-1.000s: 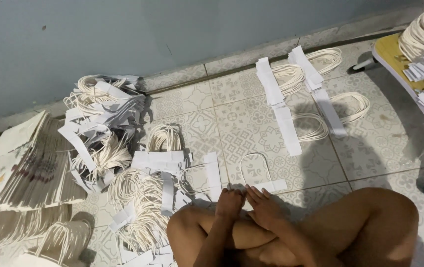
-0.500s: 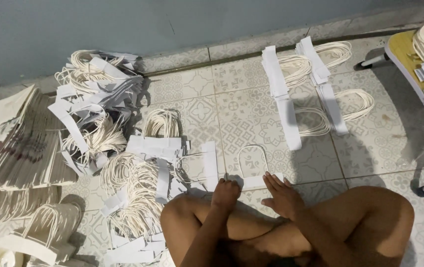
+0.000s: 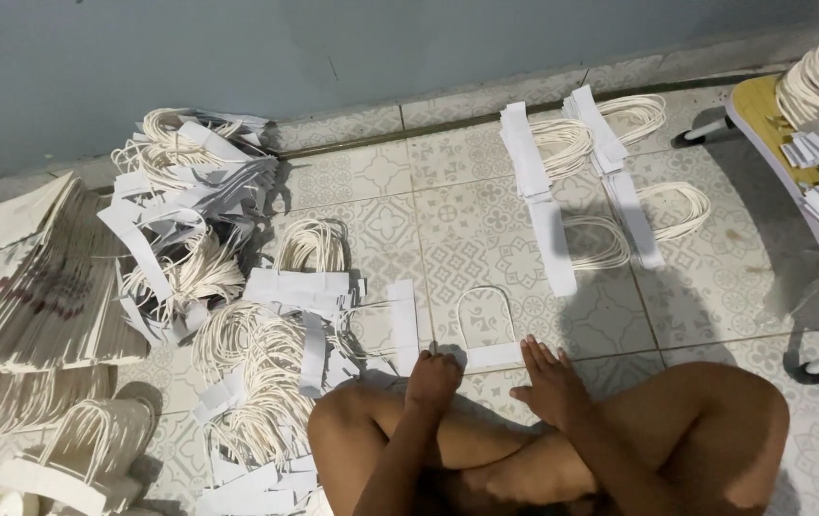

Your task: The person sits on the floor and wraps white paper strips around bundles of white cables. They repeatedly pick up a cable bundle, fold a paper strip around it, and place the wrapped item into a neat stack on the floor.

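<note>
Pinching handle strip [image 3: 488,355], left hand [image 3: 431,380] fingers closed, right hand [image 3: 551,384] fingers spread flat beside it

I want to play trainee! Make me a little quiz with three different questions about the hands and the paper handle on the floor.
1. True or false: the right hand lies flat, fingers spread, at the end of the single paper handle.
2. What is the left hand doing? A) lifting a cup B) pressing in a loose fist on the handle's other end C) resting on a knee
3. What does the single handle lie on?

Key:
1. True
2. B
3. The patterned floor tiles, in front of the crossed legs.
</note>
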